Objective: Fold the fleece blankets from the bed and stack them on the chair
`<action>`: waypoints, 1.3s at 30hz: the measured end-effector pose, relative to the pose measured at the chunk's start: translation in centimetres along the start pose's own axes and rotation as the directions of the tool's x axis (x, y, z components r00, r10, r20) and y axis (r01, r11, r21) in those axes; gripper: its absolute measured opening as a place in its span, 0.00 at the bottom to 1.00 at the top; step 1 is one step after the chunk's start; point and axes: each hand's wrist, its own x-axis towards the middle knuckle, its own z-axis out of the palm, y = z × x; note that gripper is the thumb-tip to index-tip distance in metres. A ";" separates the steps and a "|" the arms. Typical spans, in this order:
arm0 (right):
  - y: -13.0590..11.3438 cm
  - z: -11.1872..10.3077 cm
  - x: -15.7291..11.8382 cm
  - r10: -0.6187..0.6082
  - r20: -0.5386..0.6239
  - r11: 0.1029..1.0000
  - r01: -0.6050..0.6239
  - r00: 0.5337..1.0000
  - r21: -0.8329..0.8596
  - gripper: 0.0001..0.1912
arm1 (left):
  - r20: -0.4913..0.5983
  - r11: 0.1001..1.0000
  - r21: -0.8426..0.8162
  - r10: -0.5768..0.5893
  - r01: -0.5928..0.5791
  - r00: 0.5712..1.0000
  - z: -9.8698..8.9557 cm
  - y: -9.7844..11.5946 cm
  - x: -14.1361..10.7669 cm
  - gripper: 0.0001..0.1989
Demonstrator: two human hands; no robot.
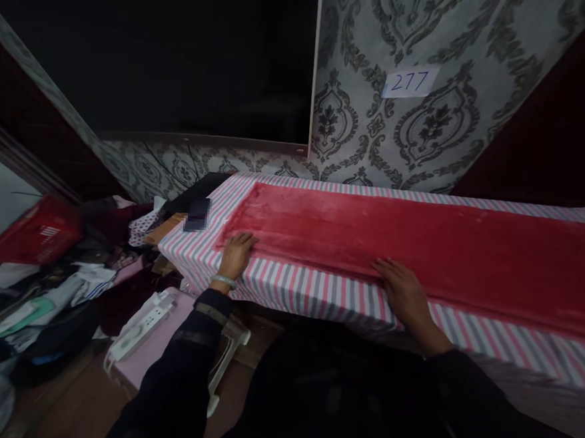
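A long red plush cloth (352,226) lies flat on a striped pink, grey and white sheet (302,286) that covers a low surface along the wall. My left hand (238,252), with a pale bangle at the wrist, rests on the near left corner of the red cloth, fingers spread and pointing away. Farther right, my right hand (402,287) lies across the near edge of the same cloth, its fingers stretched out over the red fabric. Neither hand is closed on anything.
A big dark television (158,56) hangs above the sheet's left part. A dark blurred object (197,215) lies on the left end. A power strip (139,332) rests on a pink stool (181,308). Piled clothes (77,287) and a red bag (41,231) are at left.
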 end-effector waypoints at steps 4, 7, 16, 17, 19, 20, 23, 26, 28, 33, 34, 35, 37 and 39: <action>-0.2 -0.2 -0.5 0.050 0.029 0.999 -0.050 0.998 0.003 0.22 | -0.027 1.000 -0.029 0.002 -0.002 1.000 0.2 -0.7 -1.1 0.23; -0.5 -0.4 -0.8 0.092 0.063 0.996 -0.093 0.994 0.008 0.22 | -0.015 0.997 -0.071 0.007 -0.008 1.000 0.1 -1.2 -1.6 0.22; -6.2 0.8 6.6 0.021 0.250 0.999 -0.028 0.968 0.024 0.27 | -0.084 0.990 -0.131 0.039 -0.049 0.996 -1.5 4.5 1.1 0.25; -7.1 1.4 7.5 -0.003 0.291 1.000 -0.003 0.957 0.020 0.27 | -0.086 0.994 -0.106 0.014 -0.023 0.996 -1.5 5.2 1.3 0.25; -8.7 2.5 8.5 -0.053 0.395 0.999 0.053 0.917 0.009 0.28 | -0.058 0.997 -0.046 -0.071 0.068 0.996 -1.0 5.9 1.3 0.25; -9.2 3.1 8.6 -0.074 0.447 0.997 0.080 0.891 0.005 0.28 | -0.030 0.992 -0.016 -0.122 0.121 0.992 -0.5 5.8 1.1 0.26; -9.8 4.5 7.6 -0.106 0.528 0.992 0.129 0.843 -0.007 0.28 | 0.018 0.975 0.041 -0.220 0.219 0.975 1.0 5.0 0.2 0.27; -9.5 5.3 6.6 -0.118 0.483 0.990 0.142 0.867 -0.012 0.28 | -0.022 0.973 0.042 -0.227 0.228 0.974 2.0 4.3 -0.5 0.26; -9.4 5.4 6.4 -0.133 0.460 0.989 0.151 0.878 -0.002 0.28 | -0.056 0.967 0.025 -0.252 0.253 0.966 1.8 3.9 -0.5 0.25; -9.7 5.1 6.8 -0.128 0.462 0.990 0.137 0.878 0.013 0.28 | -0.152 0.865 -0.017 -0.498 0.502 0.853 -0.8 0.6 0.2 0.28; -9.9 4.9 6.9 -0.119 0.468 0.992 0.129 0.876 0.010 0.28 | -0.127 0.835 -0.024 -0.548 0.550 0.827 -1.4 -0.4 0.5 0.29; -10.0 4.8 7.1 -0.109 0.479 0.993 0.121 0.871 0.007 0.28 | -0.087 0.808 -0.025 -0.588 0.589 0.804 -2.0 -1.4 0.8 0.30; -10.4 4.4 7.4 -0.092 0.508 0.994 0.105 0.857 0.003 0.28 | 0.002 0.782 -0.014 -0.623 0.623 0.782 -2.9 -3.1 1.8 0.27; -10.7 3.9 7.6 -0.083 0.524 0.996 0.094 0.848 0.005 0.28 | 0.060 0.779 -0.002 -0.626 0.627 0.778 -3.5 -4.1 2.9 0.23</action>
